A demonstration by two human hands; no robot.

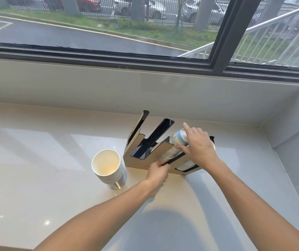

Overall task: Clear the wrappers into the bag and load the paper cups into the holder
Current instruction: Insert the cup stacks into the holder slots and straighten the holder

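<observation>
Pale counter (36, 160): both hands at holder (139, 160), cup print unreadable.

Both hands reach forward: left (157, 172) curled, right (198, 144) spread.

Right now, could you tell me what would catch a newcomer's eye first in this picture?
First, the two hands at the cup holder in the middle of the pale counter: the right hand presses a stack of printed paper cups into a slot, while the left hand steadies the holder's front edge. Just left of it stands a second stack of white paper cups, upright with its mouth open. Behind, a wide window shows a wet road and parked cars.
</observation>
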